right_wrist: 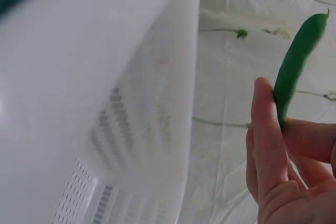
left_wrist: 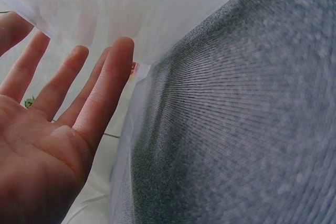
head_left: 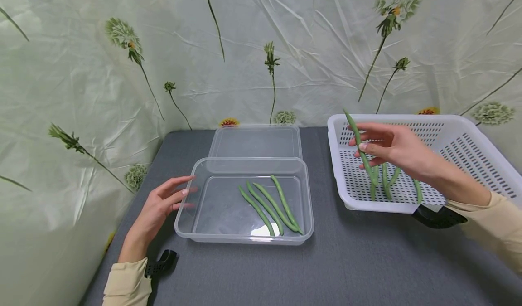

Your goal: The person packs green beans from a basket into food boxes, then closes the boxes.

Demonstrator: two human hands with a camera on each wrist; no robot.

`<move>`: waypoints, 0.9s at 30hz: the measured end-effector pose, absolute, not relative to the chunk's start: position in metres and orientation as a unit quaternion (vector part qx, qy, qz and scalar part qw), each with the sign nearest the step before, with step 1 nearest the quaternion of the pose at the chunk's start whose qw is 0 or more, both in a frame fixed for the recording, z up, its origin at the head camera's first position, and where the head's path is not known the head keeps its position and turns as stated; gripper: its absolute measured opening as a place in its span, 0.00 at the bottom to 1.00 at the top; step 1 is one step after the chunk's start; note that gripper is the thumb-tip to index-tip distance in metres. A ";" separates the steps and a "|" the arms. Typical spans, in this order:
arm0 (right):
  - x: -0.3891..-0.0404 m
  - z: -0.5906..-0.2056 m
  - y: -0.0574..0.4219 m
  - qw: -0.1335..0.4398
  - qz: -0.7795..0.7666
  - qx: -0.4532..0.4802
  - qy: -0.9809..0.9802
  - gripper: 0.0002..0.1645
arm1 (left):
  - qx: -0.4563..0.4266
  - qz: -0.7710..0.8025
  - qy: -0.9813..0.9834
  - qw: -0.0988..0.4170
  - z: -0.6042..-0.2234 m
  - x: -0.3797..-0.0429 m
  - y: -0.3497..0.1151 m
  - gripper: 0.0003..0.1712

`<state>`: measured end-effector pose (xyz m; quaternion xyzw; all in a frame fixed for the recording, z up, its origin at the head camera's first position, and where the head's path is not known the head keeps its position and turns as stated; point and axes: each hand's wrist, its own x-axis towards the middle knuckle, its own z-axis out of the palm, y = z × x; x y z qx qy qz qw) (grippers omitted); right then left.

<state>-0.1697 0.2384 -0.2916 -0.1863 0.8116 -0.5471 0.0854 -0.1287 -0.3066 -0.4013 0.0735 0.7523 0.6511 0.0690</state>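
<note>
My right hand (head_left: 391, 145) pinches a green bean (head_left: 359, 136) between thumb and fingers above the white perforated basket (head_left: 338, 179). In the right wrist view the same green bean (right_wrist: 299, 61) points upward from the fingertips. Several more green beans (head_left: 385, 181) lie in the basket, partly hidden by the hand. Several green beans (head_left: 269, 204) rest in the right half of a clear plastic container (head_left: 244, 240). At that container's left wall is my left hand (head_left: 157, 211), fingers extended. The left wrist view shows its fingers (left_wrist: 110, 82) at the translucent wall, nothing held.
Behind the container lies a clear flat lid (head_left: 257, 142). Grey cloth covers the table (head_left: 244, 274). A pale curtain with a flower print (head_left: 244, 70) hangs at the back and left. Each wrist wears a black band (head_left: 438, 216).
</note>
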 end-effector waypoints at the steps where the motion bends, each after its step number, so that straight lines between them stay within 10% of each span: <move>1: -0.168 -0.291 0.235 0.083 -0.549 -0.179 0.812 0.30 | 0.074 0.652 0.752 0.069 -0.401 -0.129 -0.306 0.24; 27: -0.144 -0.308 0.173 0.035 -0.608 -0.197 0.768 0.26 | 0.074 0.647 0.756 0.068 -0.401 -0.129 -0.306 0.24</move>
